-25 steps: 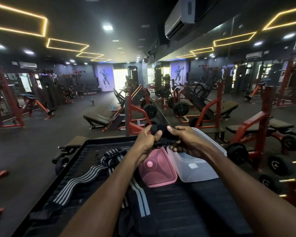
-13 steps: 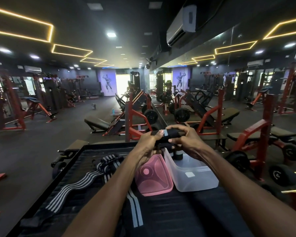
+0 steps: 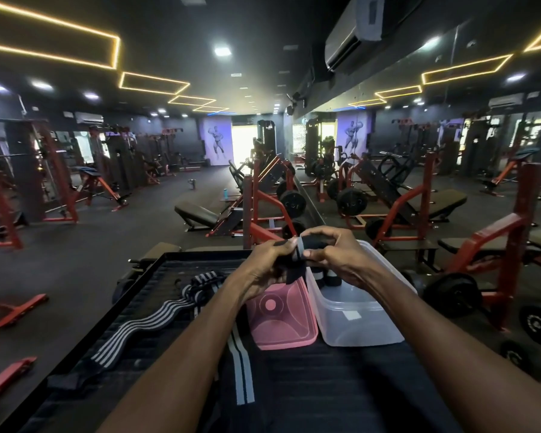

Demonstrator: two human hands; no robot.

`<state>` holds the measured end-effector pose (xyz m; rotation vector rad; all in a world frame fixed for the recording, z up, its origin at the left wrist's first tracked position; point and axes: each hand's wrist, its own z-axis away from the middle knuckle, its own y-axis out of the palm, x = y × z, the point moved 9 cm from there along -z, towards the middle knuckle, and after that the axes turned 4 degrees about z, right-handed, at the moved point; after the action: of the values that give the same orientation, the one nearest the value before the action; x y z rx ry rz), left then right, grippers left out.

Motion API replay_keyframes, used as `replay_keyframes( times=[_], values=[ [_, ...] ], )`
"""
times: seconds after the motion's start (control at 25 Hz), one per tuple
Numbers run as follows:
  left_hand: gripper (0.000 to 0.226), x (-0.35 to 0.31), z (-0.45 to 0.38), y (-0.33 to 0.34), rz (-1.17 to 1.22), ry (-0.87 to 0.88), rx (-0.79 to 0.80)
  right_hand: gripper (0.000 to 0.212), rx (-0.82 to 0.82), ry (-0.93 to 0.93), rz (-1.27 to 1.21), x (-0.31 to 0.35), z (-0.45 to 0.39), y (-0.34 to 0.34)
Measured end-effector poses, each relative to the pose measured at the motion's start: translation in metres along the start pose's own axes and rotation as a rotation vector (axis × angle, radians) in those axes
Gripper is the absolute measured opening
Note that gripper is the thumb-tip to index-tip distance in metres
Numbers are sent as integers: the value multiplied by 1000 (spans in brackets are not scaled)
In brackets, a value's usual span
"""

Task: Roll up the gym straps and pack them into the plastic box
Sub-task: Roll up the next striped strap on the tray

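Note:
Both hands hold a black gym strap with grey stripes [image 3: 306, 246], partly rolled, above the far end of the black platform [image 3: 341, 379]. My left hand [image 3: 267, 264] grips its left side, and my right hand [image 3: 334, 256] pinches the roll from the right. The strap's loose tail [image 3: 240, 367] hangs down and runs back under my left arm. Just below my right hand stands a clear plastic box [image 3: 361, 317] with rolled straps [image 3: 324, 278] at its far end. Its pink lid [image 3: 280, 320] lies flat beside it on the left. Another striped strap [image 3: 150, 323] lies unrolled on the platform's left.
The platform has a raised black rim [image 3: 107, 314] along its left side. Red-framed benches and weight plates [image 3: 453, 293] stand close on the right and ahead. Open dark floor [image 3: 75, 267] lies to the left. A mirror wall runs along the right.
The roll has turned in my hands and a grey stripe now faces up. The camera has tipped slightly, so hands, box and lid sit a little lower in view than before.

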<state>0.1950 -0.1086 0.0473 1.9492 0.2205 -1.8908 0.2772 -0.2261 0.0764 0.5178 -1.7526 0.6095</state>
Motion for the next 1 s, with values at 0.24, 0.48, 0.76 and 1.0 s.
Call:
replay_keyframes(
  times=[0.24,0.48,0.76,1.0],
  values=[
    [9,3,-8,-25,-33,33,-148,47,87,8,53,-2,-6,17],
    [20,1,0,-35,-98,48,-124,29,191,71,123,-9,-10,34],
    [24,-3,3,-44,-5,92,-130,28,154,-53,88,-1,-22,41],
    [33,-12,4,-56,-46,239,-212,25,219,42,30,0,-20,57]
  ],
)
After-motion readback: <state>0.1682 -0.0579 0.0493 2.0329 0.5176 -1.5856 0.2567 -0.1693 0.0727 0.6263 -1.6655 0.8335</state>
